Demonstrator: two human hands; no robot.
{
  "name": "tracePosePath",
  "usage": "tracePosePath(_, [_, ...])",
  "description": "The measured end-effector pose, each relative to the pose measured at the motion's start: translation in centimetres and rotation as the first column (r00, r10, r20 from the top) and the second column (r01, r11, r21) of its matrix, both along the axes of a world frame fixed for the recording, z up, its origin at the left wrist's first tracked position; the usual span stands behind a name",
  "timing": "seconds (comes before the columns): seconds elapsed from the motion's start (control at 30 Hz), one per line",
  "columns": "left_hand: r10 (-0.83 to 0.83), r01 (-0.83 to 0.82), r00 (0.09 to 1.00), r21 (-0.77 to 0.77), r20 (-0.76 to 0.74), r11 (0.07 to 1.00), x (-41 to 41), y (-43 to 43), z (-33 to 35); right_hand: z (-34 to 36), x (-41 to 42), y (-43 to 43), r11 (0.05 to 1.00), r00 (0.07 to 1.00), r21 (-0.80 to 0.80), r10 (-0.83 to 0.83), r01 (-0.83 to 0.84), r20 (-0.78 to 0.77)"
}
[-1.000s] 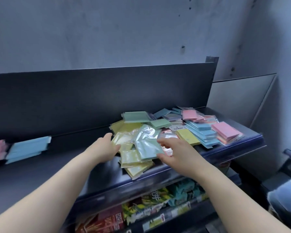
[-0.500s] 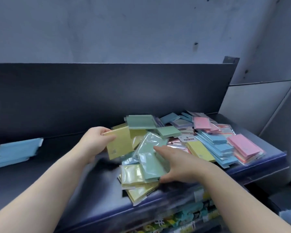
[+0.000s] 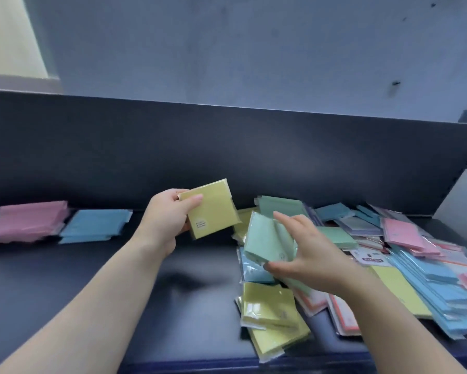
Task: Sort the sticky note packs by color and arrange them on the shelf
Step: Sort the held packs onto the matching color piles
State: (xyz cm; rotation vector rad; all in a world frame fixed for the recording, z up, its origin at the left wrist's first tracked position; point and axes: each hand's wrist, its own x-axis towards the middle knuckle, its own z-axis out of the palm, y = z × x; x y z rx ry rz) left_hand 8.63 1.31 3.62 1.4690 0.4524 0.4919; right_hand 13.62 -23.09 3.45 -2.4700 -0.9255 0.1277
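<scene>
My left hand grips a yellow sticky note pack, lifted above the dark shelf. My right hand holds a green pack tilted up over the mixed pile of green, yellow, blue and pink packs on the right half of the shelf. More yellow packs lie at the pile's front left corner. At the far left of the shelf sit a pink stack and, beside it, a blue stack.
A dark back panel rises behind the shelf, with a grey wall above it. Bare shelf surface lies between the blue stack and the pile. The shelf's front edge runs along the bottom of the view.
My left hand lifted the yellow pack higher and leftward away from the pile. My right hand picked a green pack up off the pile. The view shifted left, showing the pink and blue stacks.
</scene>
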Motion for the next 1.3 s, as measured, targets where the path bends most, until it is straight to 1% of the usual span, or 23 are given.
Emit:
tracePosePath(0.13, [0.114,-0.114,0.993,-0.01,-0.021,0.993,-3.3,0.3,0.0,-0.3,-0.1,2.3,0.994,0.999,0.095,0.047,-0.049,0.025])
tracePosePath(0.27, [0.273,-0.274,0.96,-0.004,-0.058,0.962,-8.4,1.2,-0.6,0.3,-1.4,5.2,0.975,0.984,0.133,0.175,-0.177,0.022])
tracePosePath(0.47, [0.489,-0.496,0.865,-0.045,-0.114,0.867,-15.3,1.8,-2.4,-0.3,-4.8,8.1,0.932,0.944,0.157,0.328,-0.326,0.012])
tracePosePath(0.67, [0.636,-0.646,0.762,-0.087,-0.116,0.758,-20.0,2.5,-3.1,-1.0,-7.5,9.8,0.899,0.908,0.157,0.418,-0.409,-0.027])
tracePosePath(0.8, [0.672,-0.68,0.733,-0.108,-0.104,0.725,-21.5,3.3,-3.2,-1.0,-8.6,10.7,0.89,0.895,0.13,0.445,-0.437,-0.041])
tracePosePath(1.0, [0.655,-0.658,0.753,-0.124,-0.071,0.743,-23.1,6.3,-3.1,-0.5,-9.8,14.0,0.898,0.901,0.098,0.433,-0.428,-0.03])
tracePosePath(1.17, [0.644,-0.641,0.764,-0.152,-0.033,0.752,-24.4,11.9,-3.3,-0.4,-11.3,19.5,0.911,0.912,0.065,0.409,-0.407,-0.03])
tracePosePath(1.3, [0.621,-0.616,0.784,-0.153,-0.018,0.773,-26.0,18.2,-3.6,0.1,-12.8,25.6,0.924,0.924,0.03,0.382,-0.382,0.003])
